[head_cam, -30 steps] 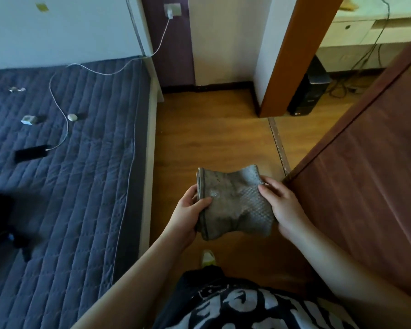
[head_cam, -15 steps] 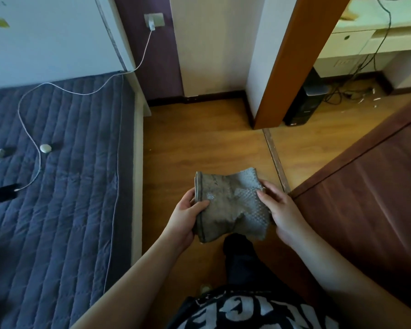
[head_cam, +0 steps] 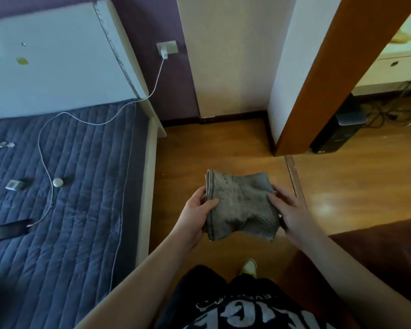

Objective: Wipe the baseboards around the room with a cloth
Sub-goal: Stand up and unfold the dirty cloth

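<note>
A folded grey cloth (head_cam: 240, 205) hangs in front of me above the wooden floor, held between both hands. My left hand (head_cam: 195, 217) grips its left edge, thumb on top. My right hand (head_cam: 287, 210) grips its right edge, fingers curled behind the fabric. A dark baseboard (head_cam: 233, 117) runs along the foot of the white and purple walls straight ahead, past the bed's corner, well beyond the cloth.
A bed with a blue quilted cover (head_cam: 69, 198) fills the left; a phone (head_cam: 12, 230) on a white charging cable (head_cam: 45, 167) lies on it. An orange door frame (head_cam: 318, 91) and a dark brown door (head_cam: 377, 252) stand at right. A black computer tower (head_cam: 337, 129) stands beyond.
The view has shifted forward and tilted up toward the wall. The headboard and socket now show more fully. Both hands keep the same hold on the cloth.
</note>
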Demonstrator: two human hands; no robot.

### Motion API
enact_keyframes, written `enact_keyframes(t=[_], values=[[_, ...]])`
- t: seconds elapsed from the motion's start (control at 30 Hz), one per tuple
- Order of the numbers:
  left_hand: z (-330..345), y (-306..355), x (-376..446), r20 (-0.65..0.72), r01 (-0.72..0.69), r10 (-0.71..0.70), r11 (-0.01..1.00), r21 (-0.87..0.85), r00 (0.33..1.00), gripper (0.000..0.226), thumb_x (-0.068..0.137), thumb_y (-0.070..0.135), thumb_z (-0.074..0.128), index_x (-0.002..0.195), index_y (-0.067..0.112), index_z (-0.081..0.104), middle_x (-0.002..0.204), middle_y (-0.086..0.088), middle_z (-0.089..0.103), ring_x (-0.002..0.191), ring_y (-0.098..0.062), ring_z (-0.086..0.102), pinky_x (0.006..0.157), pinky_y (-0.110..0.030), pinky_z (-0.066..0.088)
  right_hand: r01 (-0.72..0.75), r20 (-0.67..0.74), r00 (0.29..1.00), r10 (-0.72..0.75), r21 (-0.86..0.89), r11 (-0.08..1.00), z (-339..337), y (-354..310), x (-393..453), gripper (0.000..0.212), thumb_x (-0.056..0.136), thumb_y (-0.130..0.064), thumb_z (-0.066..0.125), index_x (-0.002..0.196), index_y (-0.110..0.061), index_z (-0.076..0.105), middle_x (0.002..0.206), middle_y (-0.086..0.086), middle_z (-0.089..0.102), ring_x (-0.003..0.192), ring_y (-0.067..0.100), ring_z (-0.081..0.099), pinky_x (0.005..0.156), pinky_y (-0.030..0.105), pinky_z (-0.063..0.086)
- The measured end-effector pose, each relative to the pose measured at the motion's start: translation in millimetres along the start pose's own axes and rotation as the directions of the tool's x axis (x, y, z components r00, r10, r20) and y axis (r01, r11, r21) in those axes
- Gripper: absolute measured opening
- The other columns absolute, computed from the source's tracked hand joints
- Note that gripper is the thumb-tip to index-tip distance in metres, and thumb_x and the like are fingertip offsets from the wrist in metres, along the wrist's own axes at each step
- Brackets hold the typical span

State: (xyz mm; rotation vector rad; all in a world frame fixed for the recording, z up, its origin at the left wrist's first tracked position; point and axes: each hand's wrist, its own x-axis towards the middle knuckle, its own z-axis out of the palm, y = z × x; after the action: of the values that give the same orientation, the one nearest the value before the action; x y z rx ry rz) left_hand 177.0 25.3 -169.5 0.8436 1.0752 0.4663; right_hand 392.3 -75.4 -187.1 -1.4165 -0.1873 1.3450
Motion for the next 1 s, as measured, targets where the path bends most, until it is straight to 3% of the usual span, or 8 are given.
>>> enact_keyframes(t=[0.2,0.33,0.43,0.63,0.83,1.0], values=[[-12.8,42.4,65.5,-0.043,-0.029,0.028,0.999,-0.021,0.999,0.031,0.097,0.011,0.06,0.124,0.027,0.06,0.11,0.004,0.074,0.102,-0.018,0.071,0.078,-0.035,0.06,0.044,0.0,0.999,-0.044,-0.024,0.999,31.7,-38.7,68.4,0.022,0.092,-0.019,0.065,0.103,-0.037,0.071,0.098,-0.011,0.074,0.09,0.01,0.072,0.065,0.025,0.059],[-28.0,76.1,121.3,-0.013,-0.036,0.036,0.999,-0.008,0.999,0.028,0.098,0.013,0.059,0.121,0.031,0.06,0.106,0.008,0.074,0.098,-0.015,0.072,0.074,-0.033,0.06,0.067,-0.021,0.997,-0.069,-0.079,0.995,60.1,-60.9,119.3,0.024,0.092,-0.021,0.065,0.112,-0.034,0.07,0.105,-0.008,0.074,0.095,0.01,0.071,0.076,0.03,0.057],[-42.4,109.5,160.5,0.025,-0.072,0.071,0.997,0.037,0.997,0.028,0.097,0.014,0.061,0.119,0.032,0.06,0.103,0.012,0.074,0.096,-0.011,0.072,0.073,-0.029,0.059,0.096,-0.07,0.992,-0.101,-0.074,0.993,83.8,-87.6,152.7,0.02,0.093,-0.025,0.065,0.106,-0.036,0.073,0.103,-0.011,0.073,0.093,0.009,0.07,0.07,0.026,0.057],[-56.9,174.5,231.3,0.108,-0.1,0.088,0.988,0.115,0.99,0.031,0.095,0.02,0.063,0.114,0.044,0.061,0.112,0.012,0.072,0.103,-0.011,0.07,0.079,-0.033,0.059,0.168,-0.069,0.982,-0.175,-0.098,0.981,113.2,-142.3,209.7,0.027,0.082,-0.04,0.07,0.109,-0.042,0.071,0.107,-0.015,0.071,0.097,0.008,0.069,0.077,0.031,0.057],[-21.9,218.5,307.6,0.19,-0.111,0.075,0.977,0.184,0.979,0.036,0.093,0.019,0.066,0.126,0.033,0.059,0.116,0.008,0.071,0.105,-0.012,0.069,0.085,-0.035,0.059,0.186,-0.135,0.973,-0.186,-0.009,0.982,92.3,-183.4,258.5,0.019,0.094,-0.023,0.063,0.107,-0.035,0.073,0.107,-0.008,0.073,0.096,0.012,0.071,0.069,0.025,0.057],[32.4,225.0,375.9,0.173,-0.03,-0.004,0.98,0.196,0.985,0.031,0.094,0.016,0.065,0.118,0.036,0.062,0.111,0.01,0.073,0.103,-0.012,0.07,0.087,-0.037,0.059,0.168,-0.172,0.973,-0.156,0.053,0.984,49.8,-216.5,316.9,0.019,0.094,-0.022,0.063,0.107,-0.03,0.074,0.109,-0.001,0.073,0.097,0.014,0.071,0.067,0.022,0.057]])
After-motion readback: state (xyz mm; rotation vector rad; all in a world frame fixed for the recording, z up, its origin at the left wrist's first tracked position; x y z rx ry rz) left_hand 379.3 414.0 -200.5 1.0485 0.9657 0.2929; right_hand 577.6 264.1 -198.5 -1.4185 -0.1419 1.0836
